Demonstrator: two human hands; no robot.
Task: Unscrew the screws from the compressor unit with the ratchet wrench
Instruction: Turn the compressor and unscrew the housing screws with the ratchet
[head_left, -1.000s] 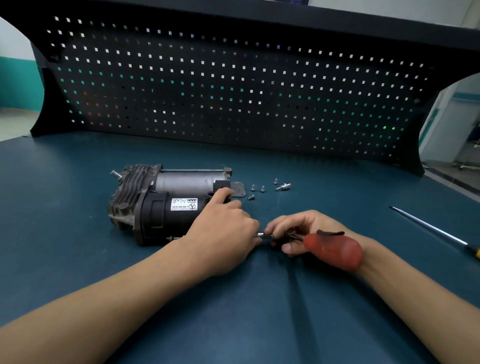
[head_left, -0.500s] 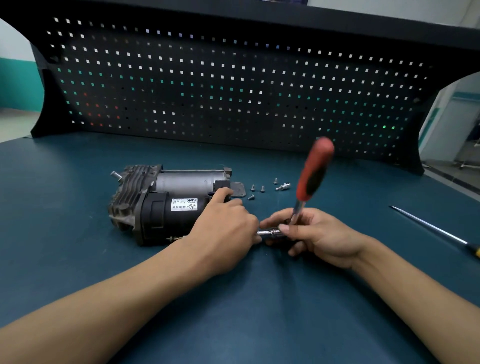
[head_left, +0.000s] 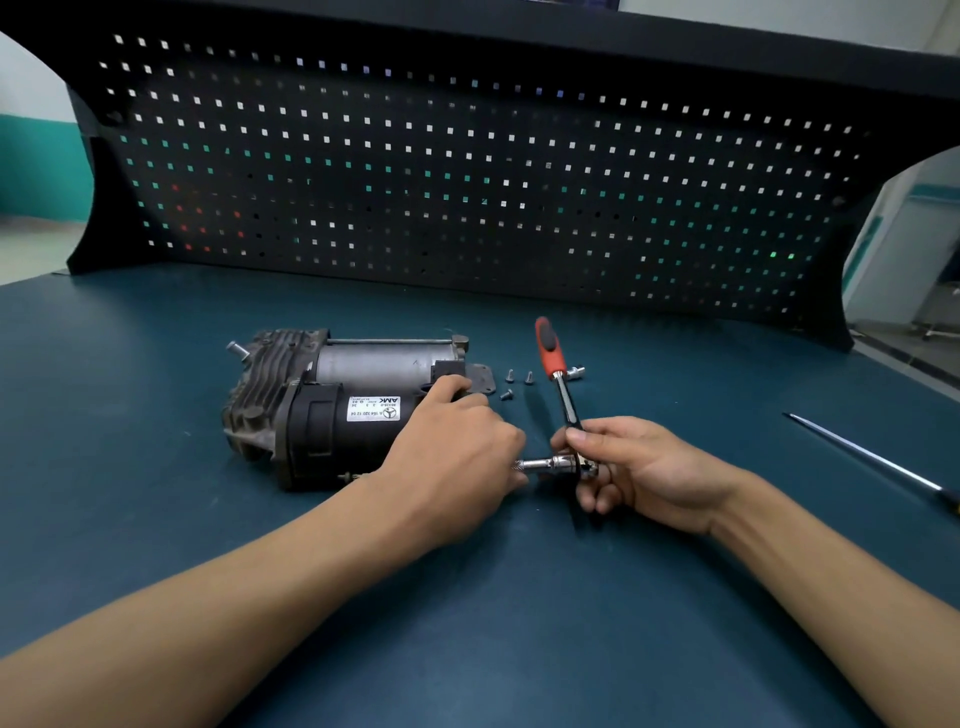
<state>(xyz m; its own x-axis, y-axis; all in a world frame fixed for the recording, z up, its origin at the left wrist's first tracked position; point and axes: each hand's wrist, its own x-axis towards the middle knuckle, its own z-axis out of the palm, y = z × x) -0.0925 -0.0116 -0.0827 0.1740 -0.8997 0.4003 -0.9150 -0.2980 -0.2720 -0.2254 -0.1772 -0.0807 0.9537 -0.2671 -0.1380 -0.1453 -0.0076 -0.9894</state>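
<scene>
The compressor unit (head_left: 332, 405), a black and grey metal body with a white label, lies on its side on the blue table. My left hand (head_left: 457, 457) grips its right end and covers the spot where the socket meets it. The ratchet wrench (head_left: 558, 395) has a red and black handle that points away from me and up. Its chrome head and socket extension (head_left: 545, 463) run left toward the unit. My right hand (head_left: 634, 467) holds the wrench at its head, thumb on the shaft.
Several loose screws (head_left: 511, 382) and a small metal fitting (head_left: 575, 372) lie just right of the unit. A long screwdriver (head_left: 872, 457) lies at the right edge of the blue table (head_left: 156, 519). A black pegboard (head_left: 467, 182) stands behind.
The wrench handle swung from lying low toward me, up and over, and now tilts away from me. My left hand stayed on the unit.
</scene>
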